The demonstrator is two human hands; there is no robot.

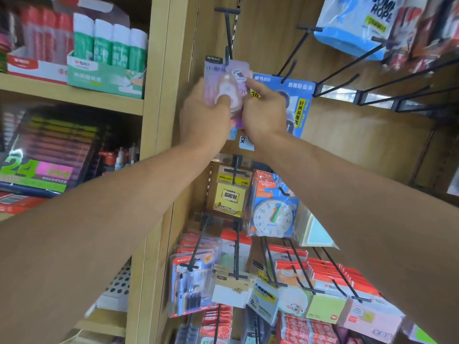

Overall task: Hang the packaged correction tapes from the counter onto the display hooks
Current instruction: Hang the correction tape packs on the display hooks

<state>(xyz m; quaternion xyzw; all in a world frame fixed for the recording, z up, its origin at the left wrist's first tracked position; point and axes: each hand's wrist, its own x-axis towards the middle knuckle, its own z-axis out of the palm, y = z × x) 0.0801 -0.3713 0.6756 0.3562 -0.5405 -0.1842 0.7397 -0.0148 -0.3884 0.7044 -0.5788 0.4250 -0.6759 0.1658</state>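
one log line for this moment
step: hanging | item: purple correction tape pack | left hand: holding pack | right hand: steadying | target: top hook

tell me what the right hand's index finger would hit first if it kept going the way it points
The right hand points its index finger up and left at the purple correction tape pack, which it seems to touch already. Past that pack would be the wooden back panel, though depth is unclear.

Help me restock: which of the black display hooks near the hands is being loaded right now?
The upper-left black hook, above the purple correction tape package that both hands hold. The black hooks to its right stick out bare.
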